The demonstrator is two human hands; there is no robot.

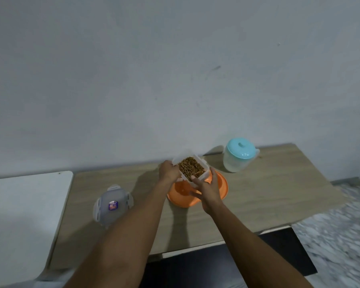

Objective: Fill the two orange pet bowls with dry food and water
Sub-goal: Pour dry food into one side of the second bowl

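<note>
A clear plastic container [192, 168] full of brown dry food is held over an orange pet bowl [220, 189] on the wooden table [268, 194]. My left hand [168, 170] grips the container's left side. On its near right corner rests my right hand [207, 189], fingers spread, partly covering the bowl. I see only one orange bowl; the inside of it looks bare where visible. A translucent water jug with a teal lid [238, 155] stands upright behind the bowl to the right.
The container's clear lid [112, 204] with clip flaps lies flat on the table to the left. A white surface [25, 204] adjoins the table's left edge. The grey wall runs close behind. Patterned floor [341, 235] shows at right.
</note>
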